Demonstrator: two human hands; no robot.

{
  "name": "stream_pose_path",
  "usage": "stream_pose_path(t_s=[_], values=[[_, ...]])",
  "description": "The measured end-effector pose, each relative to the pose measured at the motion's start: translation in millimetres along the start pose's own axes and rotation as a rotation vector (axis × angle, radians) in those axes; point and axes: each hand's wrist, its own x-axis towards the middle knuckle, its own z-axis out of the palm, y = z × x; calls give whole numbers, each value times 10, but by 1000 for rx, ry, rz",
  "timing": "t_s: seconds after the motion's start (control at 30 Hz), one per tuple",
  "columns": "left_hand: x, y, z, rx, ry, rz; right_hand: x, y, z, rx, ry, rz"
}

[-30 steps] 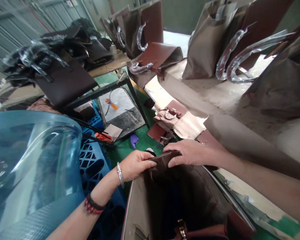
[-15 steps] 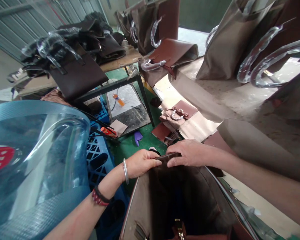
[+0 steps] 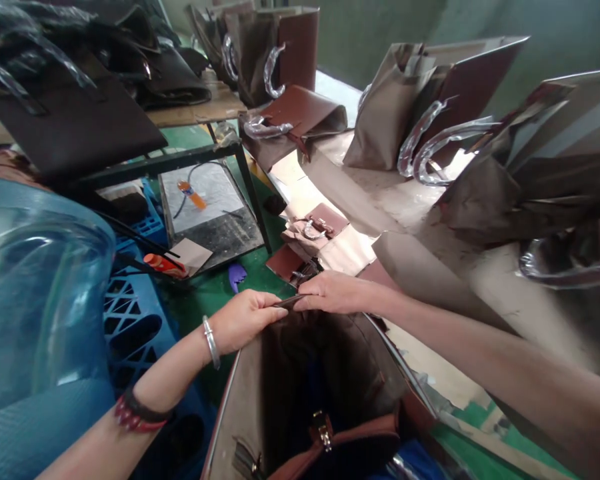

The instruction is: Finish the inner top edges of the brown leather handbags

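A large brown handbag (image 3: 330, 360) gapes upward below my hands, its dark lining and a metal clasp (image 3: 322, 430) showing inside. At its far rim my left hand (image 3: 245, 317) pinches the edge between thumb and fingers; a silver bangle circles that wrist. Close beside it, my right hand (image 3: 335, 291) grips the same rim from the right, fingers curled over the edge. Between the two hands a short stretch of the folded edge is visible. The bag's near side runs out of the picture at the bottom.
A big blue water bottle (image 3: 40, 320) stands at the left by a blue plastic crate (image 3: 145, 333). Brown bags (image 3: 420, 113) with plastic-wrapped handles cover the right-hand table. Dark bags (image 3: 75, 113) are piled at back left. A purple glove (image 3: 237, 276) lies on the green floor.
The view has swung right, so my hands, the handbag and the surroundings sit further left in the picture. Both hands still grip the rim, and more of the bag's inside shows.
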Motion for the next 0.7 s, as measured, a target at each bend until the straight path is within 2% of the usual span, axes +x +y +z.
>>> stream_pose_path(t_s=[0.13,0.23,0.3,0.4,0.5,0.6,0.7], values=[[-85,42,40,31,78,-12,-248,-67,-83,191,70,109],[-184,62,62,29,158,-24,-605,-224,-119,274,126,305],[-253,82,77,36,197,-20,-853,-381,-100,236,126,425],[-335,125,106,73,238,-12,-1118,-624,-27,132,33,588],[-381,158,135,135,253,6,-1217,-773,43,-72,-81,722],[-410,157,146,175,239,20,-1256,-795,72,-166,-101,656],[-444,141,135,168,211,17,-1331,-744,82,-61,-101,504]])
